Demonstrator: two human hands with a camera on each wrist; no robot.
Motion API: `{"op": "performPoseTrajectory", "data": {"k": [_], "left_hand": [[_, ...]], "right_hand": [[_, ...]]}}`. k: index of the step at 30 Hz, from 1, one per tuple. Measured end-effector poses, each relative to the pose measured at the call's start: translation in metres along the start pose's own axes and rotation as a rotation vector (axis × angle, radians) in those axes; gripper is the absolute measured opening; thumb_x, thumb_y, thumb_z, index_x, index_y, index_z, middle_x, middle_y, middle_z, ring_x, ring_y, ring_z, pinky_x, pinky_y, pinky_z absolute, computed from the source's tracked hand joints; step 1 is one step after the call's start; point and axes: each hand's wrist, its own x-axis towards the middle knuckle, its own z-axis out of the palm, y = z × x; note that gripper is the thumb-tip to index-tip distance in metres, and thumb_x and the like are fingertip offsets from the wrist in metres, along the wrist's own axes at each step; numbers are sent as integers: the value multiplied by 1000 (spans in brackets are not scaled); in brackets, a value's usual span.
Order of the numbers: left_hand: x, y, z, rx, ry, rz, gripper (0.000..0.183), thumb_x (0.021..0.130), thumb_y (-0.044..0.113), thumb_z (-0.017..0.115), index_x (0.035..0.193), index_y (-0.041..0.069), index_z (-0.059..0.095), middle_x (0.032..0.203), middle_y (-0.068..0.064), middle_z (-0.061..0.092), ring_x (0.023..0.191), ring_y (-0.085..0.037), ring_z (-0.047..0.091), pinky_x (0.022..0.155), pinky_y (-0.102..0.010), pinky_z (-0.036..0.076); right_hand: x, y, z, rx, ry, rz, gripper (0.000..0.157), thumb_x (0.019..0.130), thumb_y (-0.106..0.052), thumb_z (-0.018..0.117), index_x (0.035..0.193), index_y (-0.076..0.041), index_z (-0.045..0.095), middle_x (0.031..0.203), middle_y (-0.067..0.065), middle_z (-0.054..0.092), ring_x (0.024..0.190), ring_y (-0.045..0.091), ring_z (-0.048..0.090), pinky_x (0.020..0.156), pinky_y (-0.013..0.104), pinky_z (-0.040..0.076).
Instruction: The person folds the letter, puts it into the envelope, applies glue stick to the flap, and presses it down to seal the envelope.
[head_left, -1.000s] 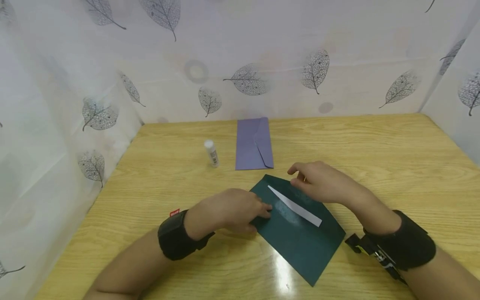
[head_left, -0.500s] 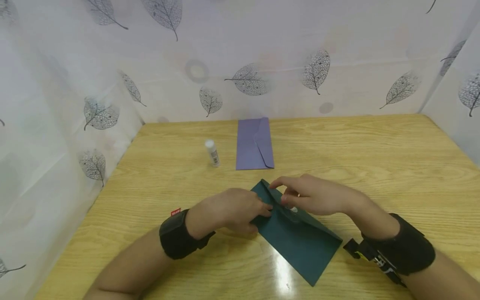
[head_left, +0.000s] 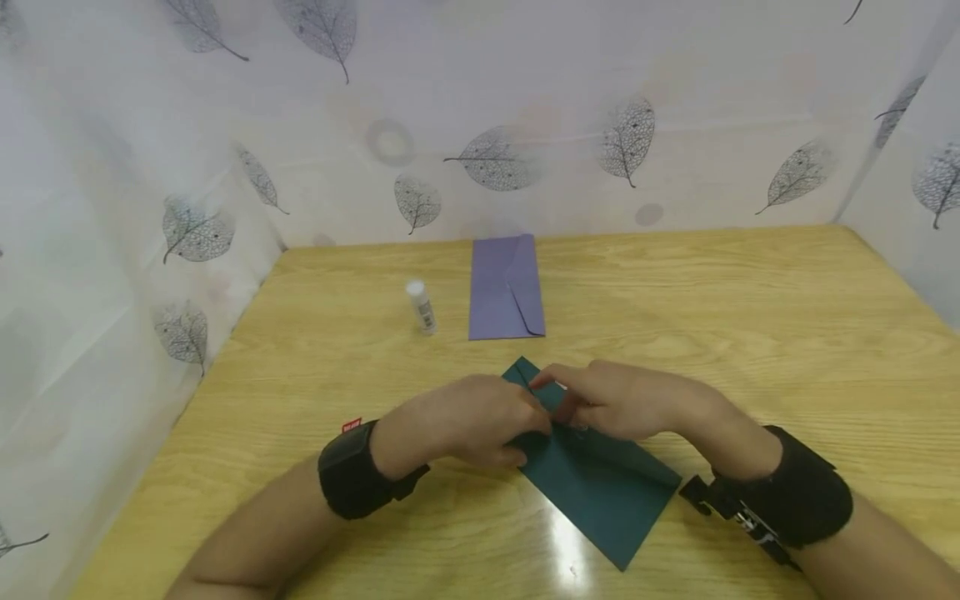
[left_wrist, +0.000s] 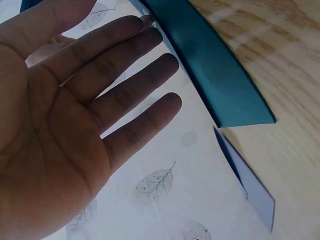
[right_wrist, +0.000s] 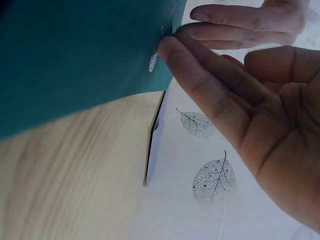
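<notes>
A dark green envelope (head_left: 607, 492) lies slanted on the table with its flap folded over. On its left end rests my left hand (head_left: 476, 421), whose fingers look extended in the left wrist view. My right hand (head_left: 626, 400) touches the folded flap with its fingertips, close beside the left fingers. The right wrist view has the fingers (right_wrist: 205, 90) fairly straight against the green paper, near a small pale patch (right_wrist: 153, 61). Part of the flap is hidden under both hands.
Beyond the green envelope lies a purple envelope (head_left: 495, 287), its flap toward the right. A white glue stick (head_left: 422, 307) is left of it. A small red tag (head_left: 351, 426) shows by the left wristband. Leaf-patterned cloth (head_left: 495, 100) hangs behind the wooden table (head_left: 337, 333).
The right hand has moved left and toward the body, folding the green flap down over the white strip. The left hand has shifted slightly right along the envelope.
</notes>
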Motion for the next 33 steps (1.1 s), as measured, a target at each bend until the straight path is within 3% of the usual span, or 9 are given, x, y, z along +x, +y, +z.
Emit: {"op": "performPoseTrajectory", "data": {"k": [9,15,19,22,25,30,33], "left_hand": [[1,-1,7,-16,-12,-16,30,78,27,67,107,22,61,98,6,57,81,-5,50,75,-25,47],[4,-2,7,-7,6,10,26,79,25,66,103,20,61,94,6,56,78,-5,48,72,-23,46],[5,-2,10,-78,4,51,38,81,24,65,117,17,58,114,5,58,90,-2,51,80,-18,44],[5,-1,11,-162,-37,47,52,82,25,65,131,15,50,135,2,48,102,0,50,88,-17,41],[4,-2,11,-200,-70,24,56,82,26,64,135,15,46,142,1,40,101,0,50,91,-18,40],[7,0,12,-168,-59,46,55,82,25,63,134,12,47,140,1,43,109,-2,48,93,-18,38],[10,6,14,-81,-47,65,56,82,24,61,133,9,46,139,-3,43,120,-7,42,96,-18,36]], "right_hand": [[-2,-4,-7,-28,29,-39,35,89,3,38,120,-11,45,88,-1,65,82,13,60,72,33,50],[-8,-9,-8,-36,-75,50,33,89,0,42,118,-15,40,96,-3,62,86,13,58,75,33,49],[-8,-9,-7,-58,-96,56,30,89,-1,44,114,-16,39,95,-3,61,80,11,57,72,32,48],[-6,-10,-8,-64,-72,12,29,88,1,42,111,-16,39,91,-2,62,71,11,55,66,30,48],[-5,-11,-9,-62,-51,-14,29,87,3,41,110,-16,39,89,-1,61,64,10,52,60,29,47],[-3,-8,-4,-53,-55,22,25,87,1,43,106,-14,40,90,0,60,70,12,54,63,29,47],[-3,-6,-3,-67,-57,34,23,86,1,44,104,-14,40,91,-1,60,72,13,55,63,30,47]]}}
